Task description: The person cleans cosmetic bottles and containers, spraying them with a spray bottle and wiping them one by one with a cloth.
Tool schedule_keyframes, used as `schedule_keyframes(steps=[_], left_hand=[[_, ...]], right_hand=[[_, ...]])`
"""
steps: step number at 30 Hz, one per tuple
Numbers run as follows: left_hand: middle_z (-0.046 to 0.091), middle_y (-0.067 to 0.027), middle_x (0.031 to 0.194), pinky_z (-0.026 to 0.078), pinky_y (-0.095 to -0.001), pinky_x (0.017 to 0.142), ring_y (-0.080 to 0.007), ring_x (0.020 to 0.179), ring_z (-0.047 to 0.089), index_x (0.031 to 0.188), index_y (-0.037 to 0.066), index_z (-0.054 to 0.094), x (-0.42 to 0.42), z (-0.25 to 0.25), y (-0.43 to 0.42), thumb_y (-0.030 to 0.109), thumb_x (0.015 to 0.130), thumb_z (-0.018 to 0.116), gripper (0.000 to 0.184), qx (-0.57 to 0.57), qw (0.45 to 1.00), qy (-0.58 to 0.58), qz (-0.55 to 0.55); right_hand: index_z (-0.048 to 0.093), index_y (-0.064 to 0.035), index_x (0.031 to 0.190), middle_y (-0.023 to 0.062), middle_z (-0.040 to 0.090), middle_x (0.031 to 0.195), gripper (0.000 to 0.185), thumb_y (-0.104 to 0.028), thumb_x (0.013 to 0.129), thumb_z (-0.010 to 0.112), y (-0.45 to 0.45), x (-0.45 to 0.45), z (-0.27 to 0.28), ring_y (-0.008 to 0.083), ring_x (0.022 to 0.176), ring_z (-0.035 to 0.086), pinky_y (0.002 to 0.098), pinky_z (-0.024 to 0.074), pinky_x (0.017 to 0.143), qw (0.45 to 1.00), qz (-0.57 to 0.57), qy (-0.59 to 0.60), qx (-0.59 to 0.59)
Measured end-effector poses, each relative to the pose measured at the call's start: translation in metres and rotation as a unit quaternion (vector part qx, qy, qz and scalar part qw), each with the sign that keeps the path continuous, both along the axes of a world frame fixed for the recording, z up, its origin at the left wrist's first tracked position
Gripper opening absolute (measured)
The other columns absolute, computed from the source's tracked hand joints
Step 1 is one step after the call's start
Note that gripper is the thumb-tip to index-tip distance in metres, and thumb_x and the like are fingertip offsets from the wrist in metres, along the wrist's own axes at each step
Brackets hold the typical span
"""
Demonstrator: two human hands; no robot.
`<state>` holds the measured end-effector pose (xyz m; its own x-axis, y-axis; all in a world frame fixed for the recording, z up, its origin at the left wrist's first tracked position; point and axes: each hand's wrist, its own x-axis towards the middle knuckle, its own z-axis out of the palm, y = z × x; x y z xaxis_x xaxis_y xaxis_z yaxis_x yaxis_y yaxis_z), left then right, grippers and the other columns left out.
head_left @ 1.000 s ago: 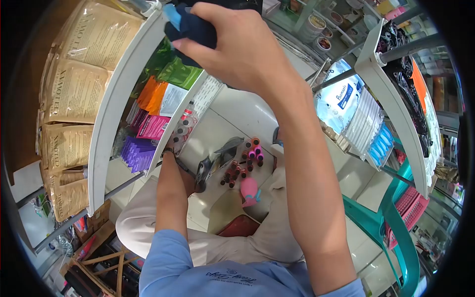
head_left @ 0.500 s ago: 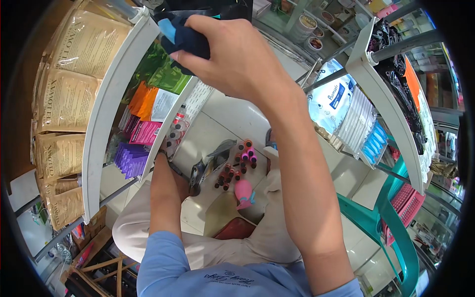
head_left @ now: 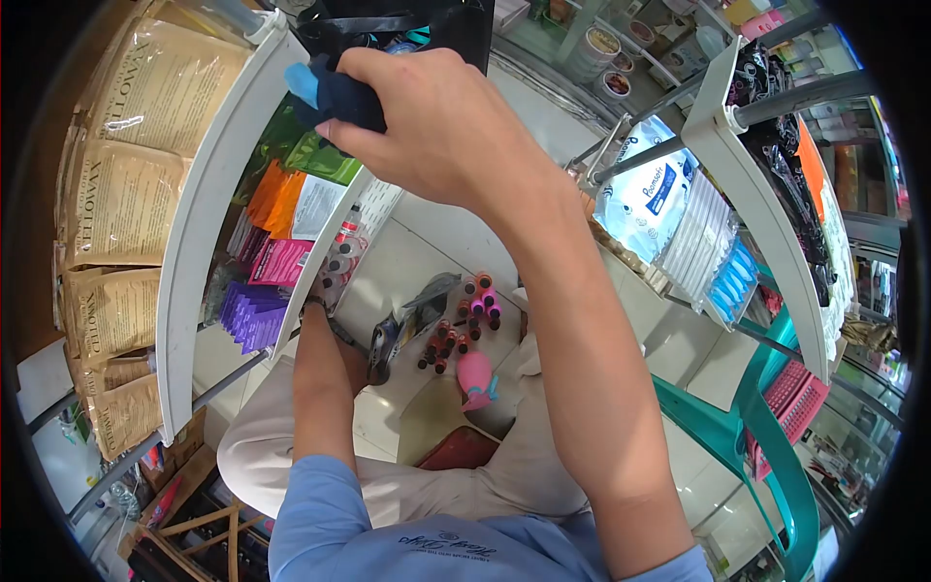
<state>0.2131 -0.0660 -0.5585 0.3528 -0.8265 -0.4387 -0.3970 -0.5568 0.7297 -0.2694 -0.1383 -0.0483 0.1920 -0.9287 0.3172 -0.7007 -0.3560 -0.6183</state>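
My right hand (head_left: 417,121) is closed round a bunched dark navy cloth (head_left: 349,100) with a light blue part (head_left: 302,85). It is raised over the upper end of the left white shelf rack (head_left: 225,194). My left arm reaches down to the rack's lower shelf, a dark band at the wrist. The left hand (head_left: 322,289) is mostly hidden there, close to several clear bottles with dark caps (head_left: 337,262), so its fingers cannot be made out. Purple packets (head_left: 252,315), pink packets (head_left: 279,262) and orange packets (head_left: 275,201) stand on the shelf beside it.
Several small dark-capped bottles (head_left: 444,346) and a pink bottle (head_left: 475,373) stand on the floor between my legs. A black bag (head_left: 456,29) is beyond my right hand. To the right are a rack with wipes (head_left: 640,184) and a green plastic chair (head_left: 776,388).
My right hand has moved a little left with the navy cloth, showing more of the black bag behind it. The left arm stays down by the lower shelf.
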Motion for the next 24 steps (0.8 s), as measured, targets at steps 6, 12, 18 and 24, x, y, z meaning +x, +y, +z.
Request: schedule_keyframes(steps=[6,12,18,24], left_hand=[[0.072,-0.0151,0.115,0.055,-0.0426,0.073,-0.0314,0.092,0.070,0.120,0.008,0.068,0.002,-0.014,0.009,0.031,0.101,0.048,0.036,-0.066,0.978,-0.184,-0.072],[0.072,-0.0175,0.112,0.052,-0.0467,0.079,-0.0356,0.097,0.068,0.117,0.006,0.070,-0.003,-0.009,0.020,0.037,0.101,0.049,0.040,-0.197,0.777,-0.565,-0.196],[0.072,-0.0149,0.105,0.053,-0.0378,0.077,-0.0308,0.088,0.068,0.113,0.001,0.069,-0.181,0.202,0.078,0.014,0.091,0.068,0.025,-0.227,0.939,-0.255,0.033],[0.070,-0.0093,0.111,0.053,-0.0320,0.082,-0.0243,0.094,0.066,0.113,0.004,0.070,-0.228,0.279,0.134,0.004,0.089,0.068,0.024,-0.348,0.929,-0.123,0.034]], right_hand=[[0.068,-0.0041,0.090,0.0145,0.072,0.080,0.025,-0.028,0.083,0.072,0.002,-0.009,0.006,0.0351,0.067,0.068,0.0418,0.0557,0.064,1.000,-0.001,0.007,0.017],[0.068,-0.0062,0.096,0.0117,0.073,0.082,0.026,-0.030,0.085,0.072,0.007,-0.023,0.010,0.0338,0.070,0.069,0.0414,0.0550,0.067,0.998,-0.022,-0.058,-0.019],[0.067,-0.0065,0.100,0.0109,0.072,0.082,0.028,-0.031,0.087,0.071,0.029,-0.051,0.027,0.0338,0.068,0.065,0.0410,0.0534,0.067,0.999,-0.035,-0.019,0.020],[0.063,-0.0027,0.104,0.0100,0.067,0.087,0.035,-0.037,0.097,0.061,0.057,-0.069,0.002,0.0196,0.072,0.058,0.0345,0.0482,0.070,0.991,0.026,0.043,0.121]])
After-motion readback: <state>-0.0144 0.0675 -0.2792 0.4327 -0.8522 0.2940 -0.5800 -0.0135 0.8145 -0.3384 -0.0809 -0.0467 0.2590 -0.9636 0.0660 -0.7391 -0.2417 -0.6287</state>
